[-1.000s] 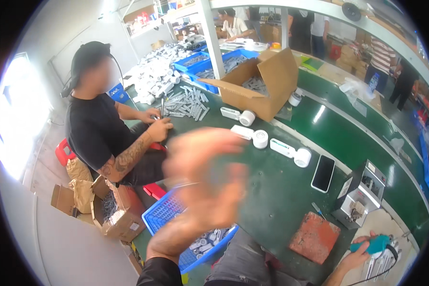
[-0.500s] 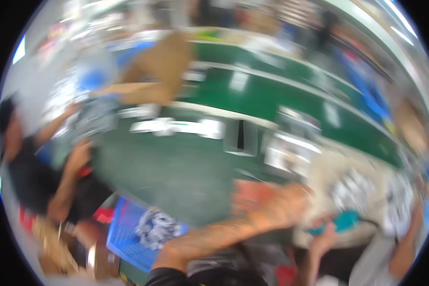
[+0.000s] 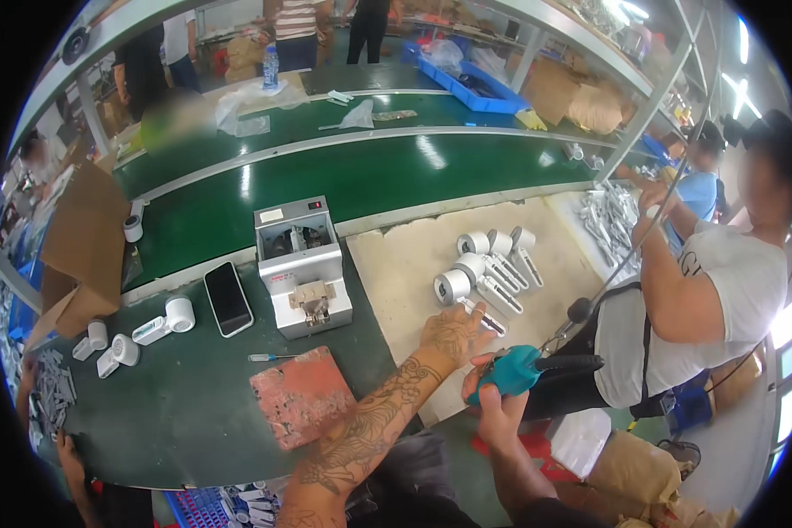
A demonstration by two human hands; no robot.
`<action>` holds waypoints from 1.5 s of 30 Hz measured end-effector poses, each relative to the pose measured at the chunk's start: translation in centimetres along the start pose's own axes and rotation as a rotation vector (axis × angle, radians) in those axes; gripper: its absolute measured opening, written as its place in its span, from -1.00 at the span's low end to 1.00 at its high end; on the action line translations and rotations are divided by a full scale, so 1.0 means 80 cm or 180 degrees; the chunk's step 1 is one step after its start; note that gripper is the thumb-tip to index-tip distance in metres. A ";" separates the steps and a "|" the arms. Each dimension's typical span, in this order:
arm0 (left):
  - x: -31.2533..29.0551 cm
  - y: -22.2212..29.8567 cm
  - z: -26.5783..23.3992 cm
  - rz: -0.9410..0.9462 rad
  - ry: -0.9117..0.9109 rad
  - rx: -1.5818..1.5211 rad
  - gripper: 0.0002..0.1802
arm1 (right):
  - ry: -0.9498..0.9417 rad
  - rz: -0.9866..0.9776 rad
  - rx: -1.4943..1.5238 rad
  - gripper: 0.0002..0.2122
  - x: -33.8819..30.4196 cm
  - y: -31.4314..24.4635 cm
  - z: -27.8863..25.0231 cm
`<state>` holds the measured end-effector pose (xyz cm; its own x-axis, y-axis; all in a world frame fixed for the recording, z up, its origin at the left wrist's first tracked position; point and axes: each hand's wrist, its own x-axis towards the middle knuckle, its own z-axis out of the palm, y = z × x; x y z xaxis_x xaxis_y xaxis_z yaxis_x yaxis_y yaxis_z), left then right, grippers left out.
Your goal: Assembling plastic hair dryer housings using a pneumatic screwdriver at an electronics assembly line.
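My right hand (image 3: pixel 500 409) is wrapped round a teal power screwdriver (image 3: pixel 512 370) with a dark cord at its end. My left hand (image 3: pixel 453 336), on a tattooed forearm, reaches over the beige board (image 3: pixel 396 290). Its fingers are closed on the near end of a white-and-grey handheld part (image 3: pixel 491 324), mostly hidden by the hand. Beyond it lie several similar parts, each with a round white head (image 3: pixel 453 286) and a slim grey handle (image 3: pixel 500 297). The screwdriver's tip is hard to make out beside the left hand.
Left of the board stand a silver machine (image 3: pixel 304 282), a phone (image 3: pixel 228 299) and a red worn pad (image 3: pixel 304 396) near a small screwdriver (image 3: pixel 273 357). A cardboard box (image 3: pixel 88 238) is farther left. At the right, a co-worker (image 3: pixel 713 273) works by a heap of grey parts (image 3: pixel 609 224).
The view has swung right and sharpened from a blur. My left hand now lies on the parts on the board; the teal screwdriver is in my right hand in both frames.
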<state>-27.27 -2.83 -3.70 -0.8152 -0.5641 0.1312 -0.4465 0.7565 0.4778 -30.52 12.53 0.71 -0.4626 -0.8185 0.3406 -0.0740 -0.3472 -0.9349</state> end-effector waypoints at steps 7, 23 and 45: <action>-0.088 -0.016 -0.079 -0.0294 0.0335 0.0284 -0.48 | -0.0228 0.0219 0.0211 -0.59 0.010 0.001 -0.010; -0.255 -0.067 -0.133 -0.0698 0.1624 -0.0107 -0.71 | -0.1083 0.0303 0.1079 -0.29 0.050 -0.031 0.142; -0.268 -0.101 -0.150 -0.0877 0.1701 0.0058 -0.70 | -0.1170 -0.0607 0.0478 -0.71 0.168 0.029 0.281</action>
<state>-1.78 -0.84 0.05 -0.3724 -0.8249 0.4252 -0.6252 0.5616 0.5420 -17.04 -9.56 5.40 -0.1061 -0.8323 0.5441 0.0142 -0.5484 -0.8361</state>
